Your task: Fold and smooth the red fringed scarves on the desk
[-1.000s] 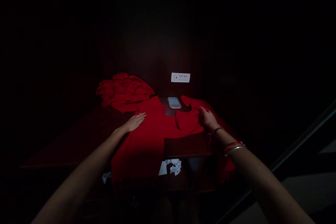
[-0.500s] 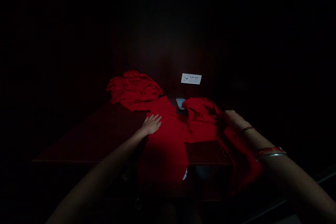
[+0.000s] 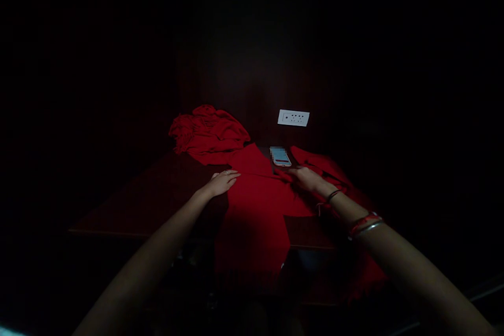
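Note:
A red fringed scarf (image 3: 255, 210) lies over the dark table, its fringed end hanging over the front edge. At its left border my left hand (image 3: 223, 182) rests with fingers stretched out on the cloth. My right hand (image 3: 309, 178) is closed on a gathered part of the scarf at the right; its fingertips are partly hidden. A crease runs across the cloth between the two hands. More red cloth spreads under and beyond my right forearm and hangs off the table.
A crumpled heap of red fringed cloth (image 3: 210, 134) sits at the back left of the table (image 3: 137, 194). Behind my right hand lies a phone (image 3: 280, 156) with a lit screen. A white socket plate (image 3: 293, 117) is on the dark wall. The surroundings are very dark.
My right hand has moved left and inward with the cloth, laying it nearer the middle. More of the phone shows. My left hand has shifted slightly to the scarf's left border.

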A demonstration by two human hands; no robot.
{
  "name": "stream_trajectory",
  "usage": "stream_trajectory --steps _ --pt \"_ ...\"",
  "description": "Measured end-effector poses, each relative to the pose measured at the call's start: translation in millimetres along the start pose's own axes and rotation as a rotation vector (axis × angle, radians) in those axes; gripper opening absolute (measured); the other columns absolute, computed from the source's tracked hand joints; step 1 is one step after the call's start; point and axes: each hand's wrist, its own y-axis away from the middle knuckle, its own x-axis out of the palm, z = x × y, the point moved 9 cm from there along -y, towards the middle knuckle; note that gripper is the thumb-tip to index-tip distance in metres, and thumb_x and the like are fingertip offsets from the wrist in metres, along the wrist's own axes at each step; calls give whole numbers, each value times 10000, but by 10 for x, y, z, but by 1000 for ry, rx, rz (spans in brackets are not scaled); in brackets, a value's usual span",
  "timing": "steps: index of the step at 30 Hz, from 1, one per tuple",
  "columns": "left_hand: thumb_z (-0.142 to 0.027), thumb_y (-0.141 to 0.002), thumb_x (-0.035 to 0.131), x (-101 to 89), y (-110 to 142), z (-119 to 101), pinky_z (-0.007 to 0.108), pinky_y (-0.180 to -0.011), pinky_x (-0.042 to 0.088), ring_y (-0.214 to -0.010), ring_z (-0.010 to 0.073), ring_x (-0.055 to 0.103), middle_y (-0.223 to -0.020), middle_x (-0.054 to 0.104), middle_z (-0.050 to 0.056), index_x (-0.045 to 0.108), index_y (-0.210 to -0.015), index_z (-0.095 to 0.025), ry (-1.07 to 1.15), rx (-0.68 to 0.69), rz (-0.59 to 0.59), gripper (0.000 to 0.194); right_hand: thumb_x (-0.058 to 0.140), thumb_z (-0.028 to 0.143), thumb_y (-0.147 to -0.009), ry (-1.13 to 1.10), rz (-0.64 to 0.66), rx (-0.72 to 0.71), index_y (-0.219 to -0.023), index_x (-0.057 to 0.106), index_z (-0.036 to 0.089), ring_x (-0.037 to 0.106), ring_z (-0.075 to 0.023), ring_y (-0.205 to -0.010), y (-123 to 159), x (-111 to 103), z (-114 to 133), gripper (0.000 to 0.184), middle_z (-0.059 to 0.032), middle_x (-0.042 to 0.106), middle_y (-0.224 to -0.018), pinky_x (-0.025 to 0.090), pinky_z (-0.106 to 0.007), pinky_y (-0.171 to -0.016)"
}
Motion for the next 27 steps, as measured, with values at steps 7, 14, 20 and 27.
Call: stream_trajectory --steps 7,14,20,27 --pt "-290 -792 327 -18 -40 13 341 -886 294 -1101 157 359 -1187 443 14 470 -1100 -240 51 4 4 343 398 183 -739 235 -364 821 -951 546 119 434 -331 -903 778 -773 -1380 266 -225 473 -970 354 -475 -647" --pt "-260 -751 415 -191 30 31 251 -897 286 -1030 134 414 -1086 506 41 537 -1004 -181 137 83 -105 291 410 278 -761 -53 -72 -32 -1120 441 187 405 -209 -1029 -29 -11 210 372 -110 434 -1150 332 -317 -825" --pt "-394 -750 401 -296 153 138 225 -625 391 -654 126 515 -689 551 11 554 -834 -171 154 -135 -117 283 365 426 -778 -139 -10 95 -1161 376 151 389 -256 -1058 -407 370 442 471 -147 462 -1118 290 -432 -838" --pt "-330 -598 597 -166 150 157 189 -528 360 -577 110 496 -634 523 -29 459 -995 -175 282 -376 -65 448 369 245 -806 -192 -177 2 -819 524 147 530 -156 -813 -527 64 407 184 -92 578 -864 361 -240 -702"
